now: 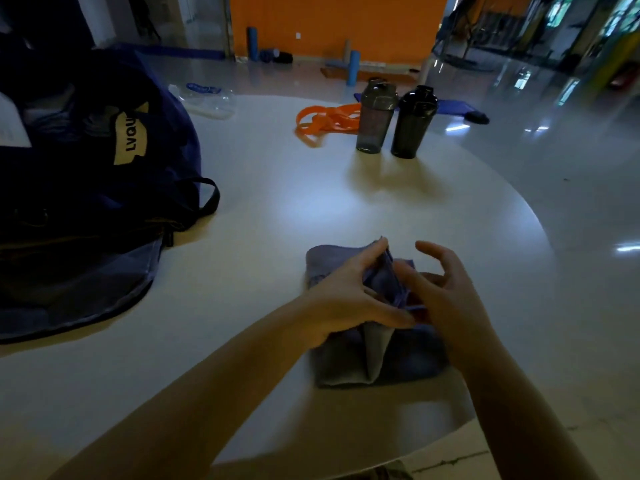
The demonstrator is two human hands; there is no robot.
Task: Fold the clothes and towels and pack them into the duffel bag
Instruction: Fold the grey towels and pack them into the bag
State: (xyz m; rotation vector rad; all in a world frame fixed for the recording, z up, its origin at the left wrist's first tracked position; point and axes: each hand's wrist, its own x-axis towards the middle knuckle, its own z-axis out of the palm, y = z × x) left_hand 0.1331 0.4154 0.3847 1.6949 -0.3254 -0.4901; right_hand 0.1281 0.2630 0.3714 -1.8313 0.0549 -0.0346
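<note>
My left hand (341,299): pinching a raised flap of the purple towel (349,372) between thumb and fingertips, so it is grasping cloth.
My right hand (446,292): fingers curled but parted, closed on nothing that I can see; it sits just beside the flap at 3 o'clock.
Towel: partly folded, lying on the surface (277,209) right under both hands, its long axis running from 6 to 12 o'clock.
Key relation: the duffel bag (86,188) lies at 10 o'clock from the towel, well apart, on my left hand's side, so that hand is nearer for packing.
Bag: dark blue, slumped; I cannot tell where its opening is.
Farther off: two dark bottles (394,121) at 12 o'clock, an orange band (325,121) beside them.
</note>
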